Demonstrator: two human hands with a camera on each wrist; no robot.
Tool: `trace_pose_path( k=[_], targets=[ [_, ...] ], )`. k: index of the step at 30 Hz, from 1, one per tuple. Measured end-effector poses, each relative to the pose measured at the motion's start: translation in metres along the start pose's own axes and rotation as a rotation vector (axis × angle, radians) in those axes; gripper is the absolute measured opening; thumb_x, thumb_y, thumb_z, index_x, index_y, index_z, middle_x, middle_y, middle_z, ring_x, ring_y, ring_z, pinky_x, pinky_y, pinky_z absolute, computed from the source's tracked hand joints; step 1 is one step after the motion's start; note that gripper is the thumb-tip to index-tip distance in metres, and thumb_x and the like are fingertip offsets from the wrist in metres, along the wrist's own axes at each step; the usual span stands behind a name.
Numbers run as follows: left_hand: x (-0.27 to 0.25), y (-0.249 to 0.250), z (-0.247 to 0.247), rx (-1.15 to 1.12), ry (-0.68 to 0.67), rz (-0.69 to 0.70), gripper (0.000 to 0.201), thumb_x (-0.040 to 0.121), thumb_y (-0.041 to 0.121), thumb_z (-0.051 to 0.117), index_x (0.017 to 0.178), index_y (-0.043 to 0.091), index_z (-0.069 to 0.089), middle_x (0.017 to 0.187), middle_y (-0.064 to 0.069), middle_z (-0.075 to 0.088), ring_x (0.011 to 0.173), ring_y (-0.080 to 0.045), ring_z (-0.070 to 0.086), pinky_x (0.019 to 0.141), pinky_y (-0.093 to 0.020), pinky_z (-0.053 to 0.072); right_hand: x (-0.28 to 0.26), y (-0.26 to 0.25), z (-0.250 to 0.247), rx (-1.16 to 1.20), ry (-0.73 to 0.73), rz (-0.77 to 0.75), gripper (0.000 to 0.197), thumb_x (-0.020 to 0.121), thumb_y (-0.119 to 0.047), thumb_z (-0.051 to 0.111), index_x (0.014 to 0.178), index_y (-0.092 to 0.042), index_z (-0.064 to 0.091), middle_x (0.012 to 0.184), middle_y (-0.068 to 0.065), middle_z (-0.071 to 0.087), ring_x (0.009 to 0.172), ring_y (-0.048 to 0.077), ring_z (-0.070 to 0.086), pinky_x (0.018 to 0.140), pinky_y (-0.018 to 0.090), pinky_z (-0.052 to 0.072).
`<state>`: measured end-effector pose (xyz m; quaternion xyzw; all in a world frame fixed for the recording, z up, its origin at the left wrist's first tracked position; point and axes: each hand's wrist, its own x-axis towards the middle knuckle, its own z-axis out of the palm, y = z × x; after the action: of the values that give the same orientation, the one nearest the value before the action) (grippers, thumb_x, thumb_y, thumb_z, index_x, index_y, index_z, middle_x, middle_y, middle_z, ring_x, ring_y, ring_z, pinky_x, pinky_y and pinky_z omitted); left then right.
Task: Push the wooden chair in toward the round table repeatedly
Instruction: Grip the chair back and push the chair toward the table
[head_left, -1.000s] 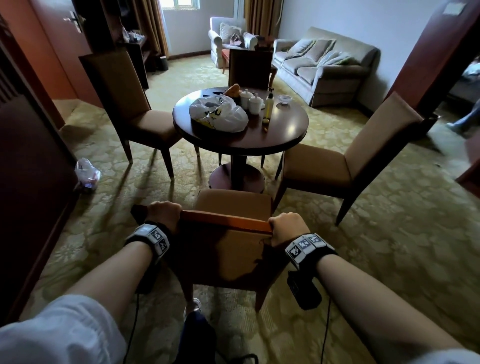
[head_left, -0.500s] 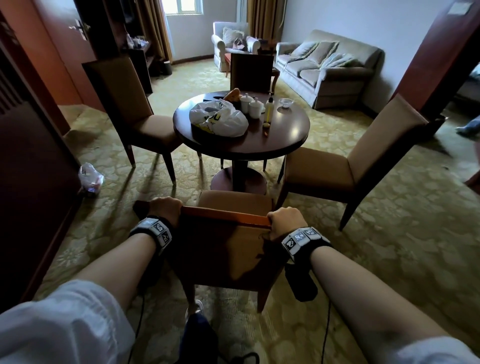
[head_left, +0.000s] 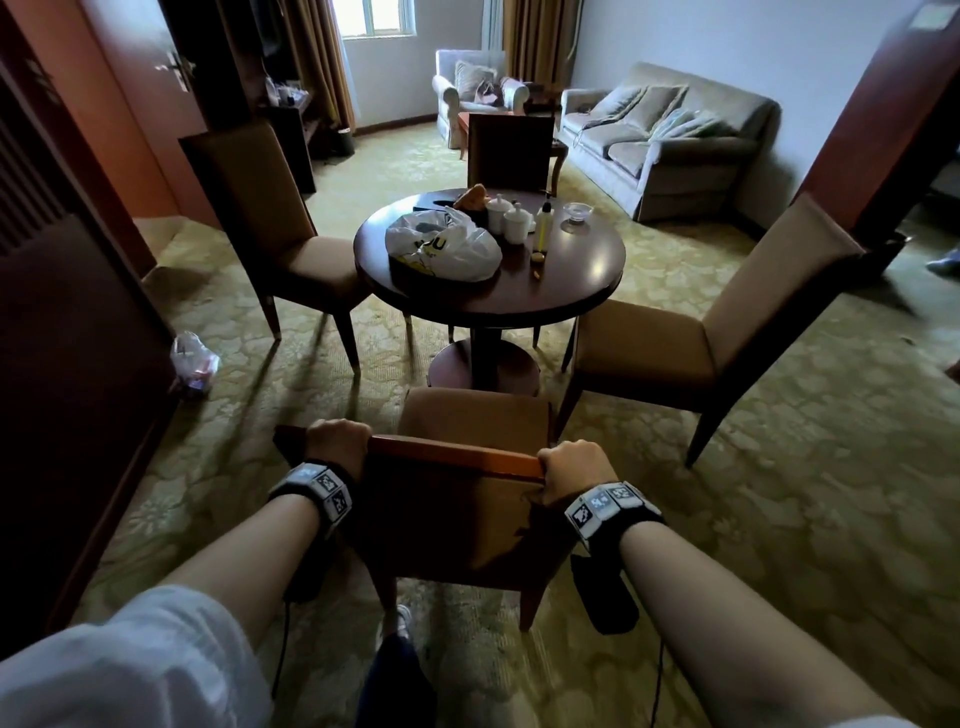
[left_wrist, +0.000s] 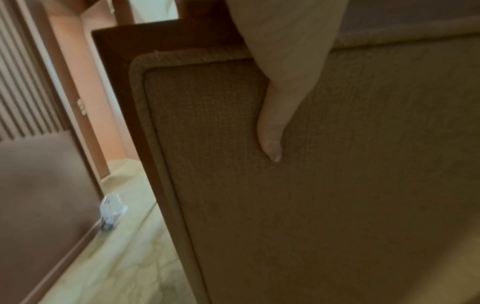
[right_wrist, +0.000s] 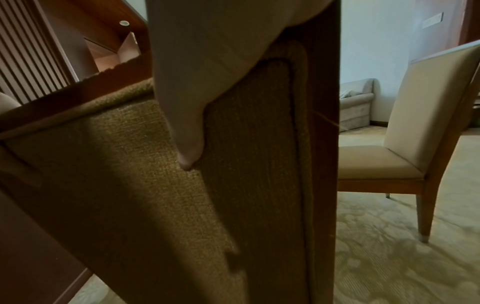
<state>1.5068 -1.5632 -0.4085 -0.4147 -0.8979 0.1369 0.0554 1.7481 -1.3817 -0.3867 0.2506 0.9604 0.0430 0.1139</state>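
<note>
The wooden chair (head_left: 457, 519) with a brown fabric back stands right in front of me, its seat facing the round dark table (head_left: 571, 275). My left hand (head_left: 337, 441) grips the left end of its wooden top rail (head_left: 457, 457). My right hand (head_left: 574, 467) grips the right end. In the left wrist view my left thumb (left_wrist: 275, 123) lies down the chair's fabric back (left_wrist: 337, 185). In the right wrist view my right thumb (right_wrist: 187, 133) presses on the same fabric (right_wrist: 155, 185). The seat's front edge lies near the table's pedestal base (head_left: 483, 364).
Two more chairs flank the table, one on the left (head_left: 280, 244) and one on the right (head_left: 727, 322); a third (head_left: 509, 150) stands behind it. A white plastic bag (head_left: 441, 244), cups and a bottle sit on the table. A small bag (head_left: 192, 364) lies on the carpet by the left wall.
The chair and both hands have shifted a little forward toward the table; my view has come nearer too. Both grips on the top rail are unchanged.
</note>
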Motion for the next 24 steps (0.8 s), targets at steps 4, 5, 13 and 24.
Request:
trace_pose_path(
  k=[4, 5, 13, 24],
  targets=[
    [-0.002, 0.003, 0.005, 0.011, 0.044, -0.044, 0.025, 0.093, 0.032, 0.045, 0.097, 0.025, 0.069, 0.097, 0.004, 0.071, 0.095, -0.016, 0.067, 0.084, -0.028, 0.046, 0.000, -0.002, 0.000, 0.014, -0.022, 0.029, 0.029, 0.084, -0.043, 0.059, 0.102, -0.021, 0.065, 0.099, 0.001, 0.068, 0.092, 0.023, 0.065, 0.077, 0.032, 0.049],
    [-0.002, 0.004, 0.005, 0.003, 0.047, -0.057, 0.026, 0.093, 0.029, 0.044, 0.097, 0.024, 0.069, 0.097, 0.003, 0.071, 0.095, -0.016, 0.067, 0.085, -0.029, 0.045, 0.002, -0.003, 0.000, 0.033, -0.036, 0.049, 0.025, 0.084, -0.039, 0.059, 0.101, -0.021, 0.066, 0.098, 0.001, 0.068, 0.091, 0.023, 0.065, 0.077, 0.032, 0.049],
    [-0.008, 0.011, -0.002, -0.015, -0.027, -0.109, 0.028, 0.097, 0.015, 0.039, 0.108, 0.021, 0.065, 0.108, -0.001, 0.068, 0.107, -0.020, 0.060, 0.094, -0.032, 0.042, 0.004, -0.012, 0.004, 0.129, -0.138, 0.219, 0.020, 0.087, -0.016, 0.057, 0.104, -0.016, 0.068, 0.106, 0.005, 0.068, 0.100, 0.025, 0.065, 0.074, 0.031, 0.046],
    [-0.002, -0.021, -0.025, -0.334, -0.297, 0.047, 0.041, 0.078, 0.032, 0.069, 0.119, 0.032, 0.064, 0.120, 0.000, 0.064, 0.114, -0.021, 0.059, 0.093, -0.031, 0.049, 0.015, -0.043, -0.024, 0.139, -0.254, 0.314, 0.027, 0.094, -0.013, 0.051, 0.116, -0.009, 0.065, 0.123, 0.008, 0.063, 0.114, 0.026, 0.060, 0.082, 0.031, 0.047]
  ],
)
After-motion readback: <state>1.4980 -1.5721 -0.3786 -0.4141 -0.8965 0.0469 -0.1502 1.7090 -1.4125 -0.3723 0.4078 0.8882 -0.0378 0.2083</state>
